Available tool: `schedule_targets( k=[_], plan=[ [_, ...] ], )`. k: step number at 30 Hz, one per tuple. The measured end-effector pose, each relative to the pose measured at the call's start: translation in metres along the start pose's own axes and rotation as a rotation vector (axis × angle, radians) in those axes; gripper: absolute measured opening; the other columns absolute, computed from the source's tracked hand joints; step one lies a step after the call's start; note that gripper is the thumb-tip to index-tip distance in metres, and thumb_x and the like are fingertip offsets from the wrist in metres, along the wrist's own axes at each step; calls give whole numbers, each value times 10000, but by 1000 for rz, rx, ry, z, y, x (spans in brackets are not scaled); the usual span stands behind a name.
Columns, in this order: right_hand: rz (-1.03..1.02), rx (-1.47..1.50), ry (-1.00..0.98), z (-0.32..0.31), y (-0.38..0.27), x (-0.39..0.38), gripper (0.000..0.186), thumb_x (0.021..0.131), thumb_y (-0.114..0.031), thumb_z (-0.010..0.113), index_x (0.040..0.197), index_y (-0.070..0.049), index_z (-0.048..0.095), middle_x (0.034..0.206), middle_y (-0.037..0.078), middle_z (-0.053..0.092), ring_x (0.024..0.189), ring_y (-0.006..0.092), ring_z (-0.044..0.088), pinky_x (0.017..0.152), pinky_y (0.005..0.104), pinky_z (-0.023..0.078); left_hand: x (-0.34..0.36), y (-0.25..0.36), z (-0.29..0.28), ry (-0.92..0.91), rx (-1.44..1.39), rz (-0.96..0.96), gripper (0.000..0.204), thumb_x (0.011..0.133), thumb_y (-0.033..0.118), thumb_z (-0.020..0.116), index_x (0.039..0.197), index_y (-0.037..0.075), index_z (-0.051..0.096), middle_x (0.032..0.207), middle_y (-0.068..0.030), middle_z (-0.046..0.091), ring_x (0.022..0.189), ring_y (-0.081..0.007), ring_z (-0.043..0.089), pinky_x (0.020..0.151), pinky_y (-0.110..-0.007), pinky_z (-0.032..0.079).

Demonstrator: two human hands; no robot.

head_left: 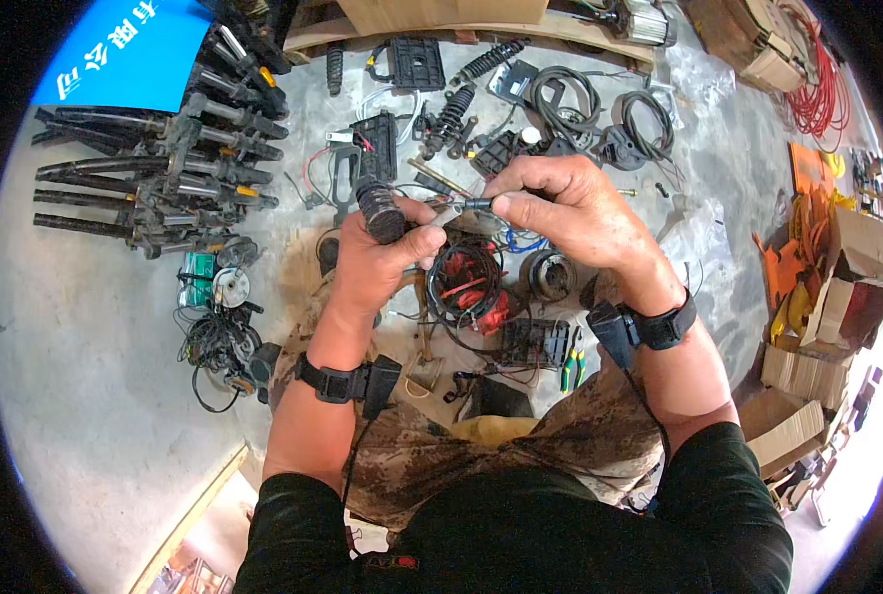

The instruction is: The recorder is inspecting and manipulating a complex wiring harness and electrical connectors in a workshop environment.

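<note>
White Chinese characters stand out in large print on a blue panel (130,59) at the far left edge of the floor (85,327), above a row of dark metal forks (194,158). They run in one slanting line, down from the panel's upper right towards its lower left corner. A small red and pale mark (392,562) with lettering sits on the front of the person's dark shirt (521,530); its letters are too small to read surely.

The cylinder (382,216) is black, the trousers (582,444) brown camouflage.
</note>
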State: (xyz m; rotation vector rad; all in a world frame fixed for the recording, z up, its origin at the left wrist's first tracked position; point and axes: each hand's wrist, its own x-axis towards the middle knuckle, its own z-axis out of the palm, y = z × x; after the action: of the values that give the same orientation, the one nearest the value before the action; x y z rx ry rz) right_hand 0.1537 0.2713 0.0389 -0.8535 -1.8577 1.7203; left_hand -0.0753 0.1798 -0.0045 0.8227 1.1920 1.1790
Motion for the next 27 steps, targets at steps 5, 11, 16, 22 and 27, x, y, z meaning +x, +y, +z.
schedule_targets(
  k=[5, 11, 16, 22, 27],
  plan=[
    [40, -27, -28, 1, 3, -1, 135, 922, -130, 641, 949, -7, 688, 761, 9, 645, 726, 70, 563, 669, 264, 478, -2, 7, 4, -14, 41, -34, 182, 793, 72, 790, 906, 1, 666, 719, -40, 645, 610, -116, 596, 559, -262, 470],
    [-20, -93, -45, -1, 3, -1, 139, 915, -135, 647, 942, -4, 685, 751, 25, 643, 704, 73, 566, 643, 272, 483, -3, 5, 2, -1, 94, -56, 265, 749, 89, 805, 932, 5, 634, 735, -79, 650, 584, -148, 599, 551, -281, 484],
    [15, -190, -83, -3, 2, -2, 129, 899, -130, 654, 929, -6, 678, 744, 58, 645, 708, 116, 601, 659, 304, 495, -2, 7, 3, -3, 135, -56, 252, 765, 107, 797, 930, -2, 640, 726, -83, 655, 578, -136, 592, 542, -272, 475],
    [-100, -354, -50, 1, -2, 0, 110, 867, -122, 653, 883, -14, 656, 759, 146, 639, 702, 286, 640, 669, 360, 502, -3, 6, 5, -8, 108, -88, 206, 789, 100, 770, 915, -6, 645, 714, -83, 656, 561, -128, 582, 534, -263, 467],
    [-80, -351, -46, 2, -1, -2, 103, 890, -99, 650, 928, -3, 647, 738, 74, 603, 676, 155, 537, 645, 316, 451, -4, 5, 9, 15, 118, -40, 133, 814, 123, 755, 858, 15, 690, 692, -23, 651, 546, -64, 534, 501, -229, 423]
  ],
)
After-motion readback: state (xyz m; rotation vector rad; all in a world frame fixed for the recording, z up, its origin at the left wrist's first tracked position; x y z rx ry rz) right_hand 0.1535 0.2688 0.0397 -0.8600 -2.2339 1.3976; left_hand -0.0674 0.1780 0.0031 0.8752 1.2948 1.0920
